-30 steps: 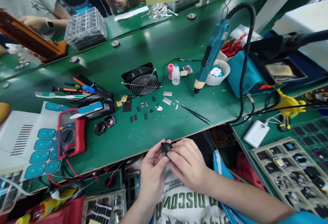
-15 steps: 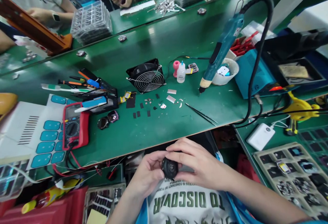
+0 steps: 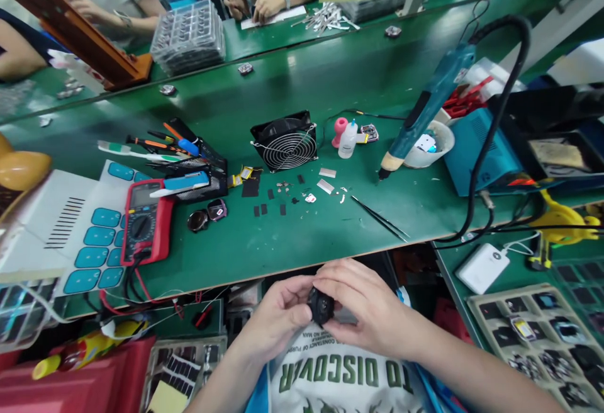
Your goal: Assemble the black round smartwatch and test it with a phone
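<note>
In front of my chest, just off the near edge of the bench, I hold a small round black case (image 3: 321,308) that looks like a watch body. My left hand (image 3: 285,309) pinches it from the left with thumb and fingers. From the right, my right hand (image 3: 363,303) curls over its top and side, hiding part of it. On the bench beyond lie tweezers (image 3: 380,218), small dark pads (image 3: 264,209), two pale strips (image 3: 325,186) and two watch-like pieces (image 3: 197,220).
A fan (image 3: 287,145) stands mid-bench, and an electric screwdriver (image 3: 419,117) hangs on the right near a white cup (image 3: 436,148). At left are a red multimeter (image 3: 146,224) and a tool holder (image 3: 212,177). Co-workers' hands (image 3: 268,9) are across the bench.
The black case has tilted between my fingers, showing more of its edge. My view has shifted slightly left. Across the bench, a co-worker's hands have come down onto a white strip.
</note>
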Demonstrator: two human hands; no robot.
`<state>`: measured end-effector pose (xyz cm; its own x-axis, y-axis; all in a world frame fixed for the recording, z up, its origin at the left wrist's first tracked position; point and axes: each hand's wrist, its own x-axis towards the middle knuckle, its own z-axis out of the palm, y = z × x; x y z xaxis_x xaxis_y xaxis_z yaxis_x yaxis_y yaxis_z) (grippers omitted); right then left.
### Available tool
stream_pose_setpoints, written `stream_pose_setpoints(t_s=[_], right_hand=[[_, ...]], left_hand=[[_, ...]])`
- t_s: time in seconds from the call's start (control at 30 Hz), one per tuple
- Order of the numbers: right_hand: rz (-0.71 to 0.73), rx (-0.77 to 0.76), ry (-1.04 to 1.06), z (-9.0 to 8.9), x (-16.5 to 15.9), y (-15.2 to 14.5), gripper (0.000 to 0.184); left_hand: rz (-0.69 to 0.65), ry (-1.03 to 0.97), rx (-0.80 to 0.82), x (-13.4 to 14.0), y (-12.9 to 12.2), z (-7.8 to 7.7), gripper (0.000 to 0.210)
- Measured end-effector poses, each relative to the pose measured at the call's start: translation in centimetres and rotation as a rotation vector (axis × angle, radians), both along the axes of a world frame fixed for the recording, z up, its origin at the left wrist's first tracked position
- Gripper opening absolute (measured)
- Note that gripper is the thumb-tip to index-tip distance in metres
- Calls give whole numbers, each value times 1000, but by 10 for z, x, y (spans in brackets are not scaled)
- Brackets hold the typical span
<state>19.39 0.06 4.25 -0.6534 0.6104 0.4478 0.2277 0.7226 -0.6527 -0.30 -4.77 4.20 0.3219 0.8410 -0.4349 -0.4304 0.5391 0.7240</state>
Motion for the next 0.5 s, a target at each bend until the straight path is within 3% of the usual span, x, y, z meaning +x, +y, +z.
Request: stream_pose_setpoints(t_s=[0.1,0.17,0.23,0.33,0.4,0.5], right_hand=[[-29,151,-136,0,-2,2,28],[-29,156,-167,-1,-2,3,28],[-30,21,-131,-2,-1,3,36],[-61,-311,93,-1,0,1,49],[-79,-443,219,1,0,-1,34],[-100,-439,281,4,-3,-3,22]], left_hand=[[104,261,101,0,1,3,45],[167,450,160,-1,0,3,30],[207,526,216,-2,-1,1,24],[259,467,312,-5,-4,-7,18],[281,407,343,-6,-7,-13,14],[266,346,352,-7,-9,-18,9]])
